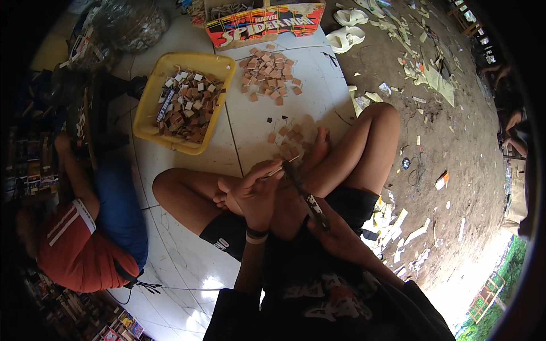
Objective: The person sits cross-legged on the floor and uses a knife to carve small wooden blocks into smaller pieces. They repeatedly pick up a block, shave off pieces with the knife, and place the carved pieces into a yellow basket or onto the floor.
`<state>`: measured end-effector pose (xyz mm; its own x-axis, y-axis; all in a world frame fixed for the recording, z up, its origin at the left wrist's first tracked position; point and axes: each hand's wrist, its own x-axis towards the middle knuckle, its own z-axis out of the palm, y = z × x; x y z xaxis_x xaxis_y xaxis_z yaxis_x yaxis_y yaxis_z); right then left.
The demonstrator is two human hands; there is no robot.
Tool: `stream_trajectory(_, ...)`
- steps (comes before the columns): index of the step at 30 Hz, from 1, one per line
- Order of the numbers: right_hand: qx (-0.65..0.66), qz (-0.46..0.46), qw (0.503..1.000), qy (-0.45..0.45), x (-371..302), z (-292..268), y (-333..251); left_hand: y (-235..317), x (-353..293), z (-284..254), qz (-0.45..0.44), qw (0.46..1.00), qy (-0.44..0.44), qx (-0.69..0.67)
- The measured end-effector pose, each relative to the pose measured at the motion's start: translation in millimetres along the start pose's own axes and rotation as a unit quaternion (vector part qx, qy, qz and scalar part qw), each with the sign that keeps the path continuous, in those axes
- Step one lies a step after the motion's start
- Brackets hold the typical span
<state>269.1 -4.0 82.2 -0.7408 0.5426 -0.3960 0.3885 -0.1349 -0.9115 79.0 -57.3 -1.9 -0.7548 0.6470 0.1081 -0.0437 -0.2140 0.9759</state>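
My left hand (253,192) is raised over my crossed legs, its fingers pinching a thin, light-edged wooden piece (275,171). In my right hand (335,230) is a long, narrow dark tool (307,196) with pale worn patches. The tool slants up to the left, its far end beside the pinched piece. Whether the two touch, I cannot tell; the tool's exact kind is unclear too. Just beyond my hands lies a small group of brown square wooden pieces (294,135), partly in shadow. A bigger pile of similar squares (270,74) is spread farther off.
To the left a yellow plastic basin (142,122) holds many small wooden squares and a blue-and-white packet (165,105). A printed cardboard box (267,25) stands at the back, near white clogs (346,38). Another person in a red shirt (85,250) sits at left. Scraps litter the dirt ground (432,136).
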Motion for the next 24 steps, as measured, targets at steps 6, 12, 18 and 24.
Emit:
stream_trajectory(6,-0.180,-0.109,0.974,0.086,9,9,16,11,-9,2,0.082,0.961,0.077,0.254)
stream_trajectory(12,-0.346,-0.064,0.926,0.137,20,9,22,29,-3,10,0.053,0.944,0.084,0.314)
stream_trajectory(18,-0.268,-0.071,0.952,0.130,22,4,14,32,4,8,0.044,0.955,0.060,0.287)
stream_trajectory(24,-0.198,-0.095,0.963,0.159,20,-15,8,41,23,-14,-0.176,0.980,0.068,0.061)
